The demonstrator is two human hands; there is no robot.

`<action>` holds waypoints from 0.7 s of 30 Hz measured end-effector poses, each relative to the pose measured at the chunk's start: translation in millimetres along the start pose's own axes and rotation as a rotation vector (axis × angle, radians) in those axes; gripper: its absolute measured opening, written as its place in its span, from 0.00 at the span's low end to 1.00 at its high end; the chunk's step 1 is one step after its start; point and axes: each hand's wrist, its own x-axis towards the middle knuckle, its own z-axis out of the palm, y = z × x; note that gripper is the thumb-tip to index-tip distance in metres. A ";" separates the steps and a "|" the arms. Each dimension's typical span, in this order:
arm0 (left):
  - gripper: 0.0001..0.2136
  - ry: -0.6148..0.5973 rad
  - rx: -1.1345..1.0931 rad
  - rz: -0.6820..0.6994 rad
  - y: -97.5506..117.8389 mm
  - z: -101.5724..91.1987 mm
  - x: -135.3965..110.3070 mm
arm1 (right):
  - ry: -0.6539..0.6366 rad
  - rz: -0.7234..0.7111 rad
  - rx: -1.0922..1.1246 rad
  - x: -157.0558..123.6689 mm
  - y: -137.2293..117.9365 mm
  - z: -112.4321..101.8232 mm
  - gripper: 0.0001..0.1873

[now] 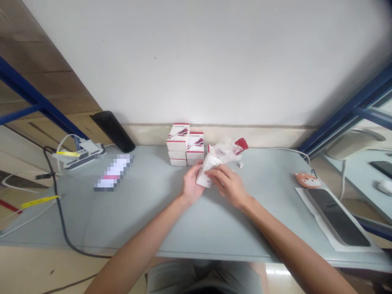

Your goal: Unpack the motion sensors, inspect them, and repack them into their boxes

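Both my hands meet at the middle of the grey table [128,220]. My left hand [192,183] grips the lower left side of a white carton [203,175], and my right hand [228,185] lies over its right side with the fingers closed on it. Clear plastic wrap [225,149] bunches up behind the carton, with a red piece [241,143] at its far end. Just beyond my left hand stand two stacks of white boxes with red print [178,143], [195,149]. Part of the carton is hidden by my fingers.
A white wall rises behind the table. At the left lie a power strip [78,157], a black cable [56,200] and a pixelated object [113,173]. A black cylinder [113,131] stands at the back left. At the right lie a phone [337,216] on white paper and an orange fox-shaped item [307,179].
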 end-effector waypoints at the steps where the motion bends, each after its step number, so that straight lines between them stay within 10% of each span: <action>1: 0.11 0.002 0.008 0.006 -0.8 0.3 0.0 | 0.001 -0.007 0.003 0.0 -0.9 -0.2 0.17; 15: 0.10 0.050 0.102 0.033 -7.5 -8.4 -0.1 | -0.068 -0.111 0.006 2.1 -17.3 -5.2 0.15; 21: 0.10 -0.027 0.072 0.112 -1.2 -5.2 0.9 | 0.235 0.359 0.086 7.6 -12.8 -7.4 0.12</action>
